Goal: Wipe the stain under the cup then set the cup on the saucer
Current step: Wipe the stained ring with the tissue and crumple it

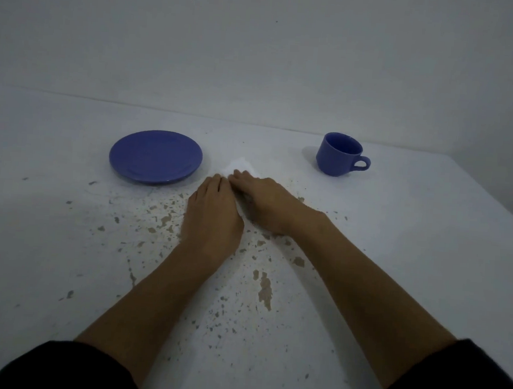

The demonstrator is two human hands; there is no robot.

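A blue cup (pixel 338 154) stands upright at the back right of the white table, handle pointing right. A blue saucer (pixel 155 157) lies bare at the back left. Between them a white tissue (pixel 239 164) lies flat on the table. My left hand (pixel 213 214) and my right hand (pixel 266 202) rest side by side on the tissue, fingers pressed down on it, covering most of it. Only its far corner shows beyond my fingertips. I cannot make out a stain beside the cup.
The white table (pixel 413 235) has chipped paint with several brownish flecks (pixel 265 287) across the middle and front. A plain white wall rises behind. The table's right edge runs near the cup's side.
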